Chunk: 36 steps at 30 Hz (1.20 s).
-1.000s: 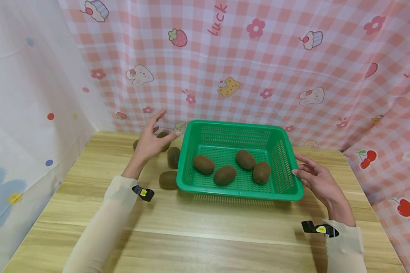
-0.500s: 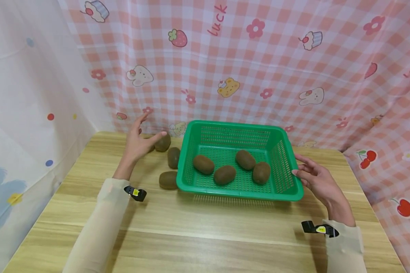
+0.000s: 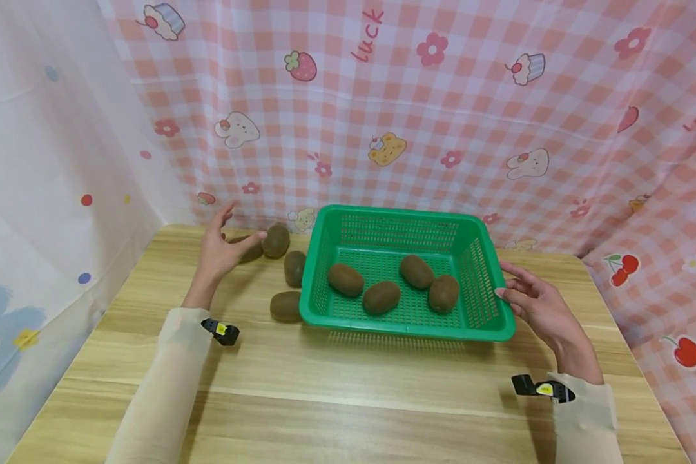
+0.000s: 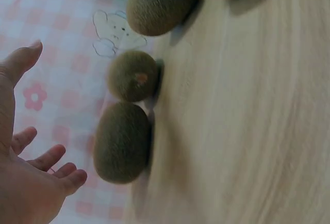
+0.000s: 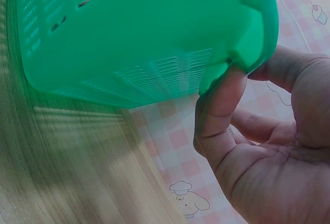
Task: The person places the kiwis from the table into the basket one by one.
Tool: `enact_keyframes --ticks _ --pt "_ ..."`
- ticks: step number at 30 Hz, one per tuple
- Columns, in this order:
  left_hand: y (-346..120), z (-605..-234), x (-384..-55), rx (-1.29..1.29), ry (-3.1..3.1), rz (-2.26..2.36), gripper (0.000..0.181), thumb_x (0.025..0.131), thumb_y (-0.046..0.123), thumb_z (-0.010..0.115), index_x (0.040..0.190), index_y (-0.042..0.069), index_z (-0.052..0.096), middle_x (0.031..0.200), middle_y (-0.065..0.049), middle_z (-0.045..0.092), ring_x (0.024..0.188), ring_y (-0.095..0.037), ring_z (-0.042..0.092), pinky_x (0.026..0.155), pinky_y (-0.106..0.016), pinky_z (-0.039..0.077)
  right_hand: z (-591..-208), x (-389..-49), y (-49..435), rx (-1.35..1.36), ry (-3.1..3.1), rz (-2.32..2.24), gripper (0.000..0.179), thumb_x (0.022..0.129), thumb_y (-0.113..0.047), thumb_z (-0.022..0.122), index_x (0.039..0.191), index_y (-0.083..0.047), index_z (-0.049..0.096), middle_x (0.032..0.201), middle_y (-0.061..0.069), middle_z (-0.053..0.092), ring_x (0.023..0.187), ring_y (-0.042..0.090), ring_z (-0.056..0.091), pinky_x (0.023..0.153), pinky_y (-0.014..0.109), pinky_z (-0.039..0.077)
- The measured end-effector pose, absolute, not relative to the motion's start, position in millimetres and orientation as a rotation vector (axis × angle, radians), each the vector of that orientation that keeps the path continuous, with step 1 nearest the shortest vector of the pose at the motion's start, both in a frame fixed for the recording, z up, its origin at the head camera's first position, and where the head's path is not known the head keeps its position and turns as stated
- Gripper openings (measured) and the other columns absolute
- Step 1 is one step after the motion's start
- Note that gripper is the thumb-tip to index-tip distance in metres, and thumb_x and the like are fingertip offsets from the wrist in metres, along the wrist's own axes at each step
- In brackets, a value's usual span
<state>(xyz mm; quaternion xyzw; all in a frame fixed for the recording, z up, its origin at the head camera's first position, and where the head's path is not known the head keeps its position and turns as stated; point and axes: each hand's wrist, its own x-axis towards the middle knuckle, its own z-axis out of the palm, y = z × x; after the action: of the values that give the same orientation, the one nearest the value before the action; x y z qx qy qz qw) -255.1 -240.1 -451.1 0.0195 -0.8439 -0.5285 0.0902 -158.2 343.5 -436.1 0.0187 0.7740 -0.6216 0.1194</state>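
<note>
My left hand (image 3: 217, 252) hovers at the table's back left, thumb and fingers spread, holding nothing. Just beside it lies a brown kiwi (image 3: 249, 251), partly covered by the thumb in the head view. A second kiwi (image 3: 276, 241) touches that one; in the left wrist view the nearer kiwi (image 4: 122, 144) sits apart from the fingertips. Two more, a kiwi (image 3: 294, 268) and a kiwi (image 3: 285, 306), lie along the left side of a green plastic basket (image 3: 406, 327). My right hand (image 3: 542, 316) pinches the basket's right rim between thumb and curled fingers. Several kiwis (image 3: 381, 298) rest inside the basket.
The wooden table (image 3: 348, 399) runs back to a pink checked curtain (image 3: 348, 129). A white curtain (image 3: 64, 161) hangs at the left. Black straps with yellow labels sit on both wrists.
My left hand has moved left and slightly down, away from the basket, uncovering the two back kiwis. The right hand and the basket have stayed put.
</note>
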Motion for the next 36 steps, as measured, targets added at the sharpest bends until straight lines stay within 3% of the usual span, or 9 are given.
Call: enact_keyframes --ticks 8,14,21,27,36 --pt "-255 -466 -255 0.095 -2.574 -1.599 0.108 0.085 0.042 0.084 0.166 0.018 0.017 0.17 -0.013 0.021 0.156 -0.037 0.022 0.125 -0.059 0.025 -436 -159 342 0.058 2.266 -1.814 0.077 0.1 -0.025 0.069 0.163 -0.013 0.028 0.111 -0.005 0.059 0.087 0.005 0.059 0.071 0.018 0.053" --pt "-261 -475 -256 0.09 -2.62 -1.581 0.107 0.085 0.043 0.084 0.165 0.018 0.018 0.167 -0.021 0.025 0.152 -0.044 0.026 0.122 -0.062 0.029 -436 -159 342 0.057 2.259 -1.828 0.076 0.099 -0.025 0.07 0.163 -0.012 0.029 0.111 -0.004 0.058 0.088 0.005 0.059 0.072 0.018 0.053" --pt "-266 -483 -260 0.058 -2.669 -1.548 0.102 0.087 0.03 0.084 0.164 0.011 0.02 0.163 -0.028 0.031 0.149 -0.049 0.031 0.121 -0.062 0.031 -435 -158 341 0.048 2.233 -1.859 0.077 0.099 -0.023 0.07 0.163 -0.011 0.028 0.109 -0.005 0.061 0.09 0.004 0.062 0.074 0.017 0.055" --pt "-269 -487 -262 0.056 -2.707 -1.543 0.086 0.091 0.017 0.079 0.16 0.005 0.03 0.159 -0.03 0.038 0.147 -0.048 0.035 0.121 -0.059 0.033 -435 -158 341 0.042 2.236 -1.862 0.077 0.099 -0.023 0.07 0.162 -0.01 0.028 0.108 -0.006 0.063 0.089 0.004 0.063 0.073 0.017 0.055" --pt "-272 -487 -261 0.038 -2.747 -1.488 0.064 0.094 0.017 0.075 0.15 0.002 0.048 0.154 -0.025 0.048 0.138 -0.045 0.048 0.114 -0.057 0.042 -435 -157 341 0.048 2.216 -1.883 0.077 0.099 -0.022 0.07 0.163 -0.01 0.028 0.108 -0.006 0.063 0.09 0.004 0.065 0.076 0.017 0.057"
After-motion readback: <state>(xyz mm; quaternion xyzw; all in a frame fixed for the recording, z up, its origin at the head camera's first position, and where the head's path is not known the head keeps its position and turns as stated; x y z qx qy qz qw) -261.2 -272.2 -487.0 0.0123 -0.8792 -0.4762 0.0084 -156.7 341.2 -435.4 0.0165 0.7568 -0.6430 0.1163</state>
